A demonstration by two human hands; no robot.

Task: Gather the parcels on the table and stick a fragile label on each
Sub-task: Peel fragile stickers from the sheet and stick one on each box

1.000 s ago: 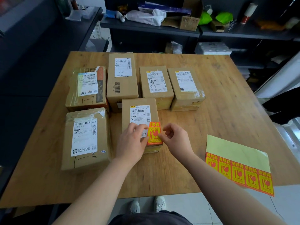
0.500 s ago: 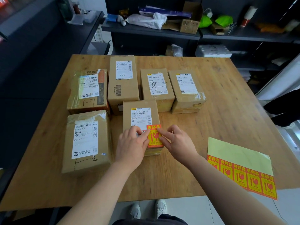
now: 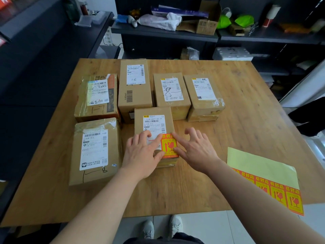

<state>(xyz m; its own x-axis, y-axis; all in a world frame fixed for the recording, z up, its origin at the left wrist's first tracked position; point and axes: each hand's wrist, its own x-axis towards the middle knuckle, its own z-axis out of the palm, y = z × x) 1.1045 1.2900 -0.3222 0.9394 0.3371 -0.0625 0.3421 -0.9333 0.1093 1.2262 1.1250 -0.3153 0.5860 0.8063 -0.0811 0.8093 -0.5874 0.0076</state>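
Progress: the brown cardboard parcels sit bunched on the wooden tabletop [image 3: 246,111], so I judge the gathering done. Only one carries a sticker. That is the small brown cardboard parcel [image 3: 153,120] nearest me, with an orange-red fragile label [image 3: 169,146] on its near right corner. The other five show white shipping labels only, no fragile sticker that I can see: tall plastic-wrapped parcel [image 3: 95,152], taped parcel [image 3: 97,97], long parcel [image 3: 134,88], scribbled parcel [image 3: 171,92], torn-tape parcel [image 3: 204,95]. So one of six is labelled and five are left. This one looks to be at the smoothing-down stage.

Hands: the left hand [image 3: 142,154] lies flat on the small parcel, fingers straight and slightly apart, index pressing the label's left edge. The right hand [image 3: 195,148] is spread. Its index reaches onto the label's upper right edge; the other fingers are lifted and fanned, holding nothing.

Where: the label lies between the two hands, under both index fingers. Two unlabelled parcels sit left of the left hand and three lie beyond the fingertips. The yellow backing sheet [image 3: 263,175], with a row of unused stickers, lies right of the right hand, nearer me, well apart from it and overhanging the tabletop edge.
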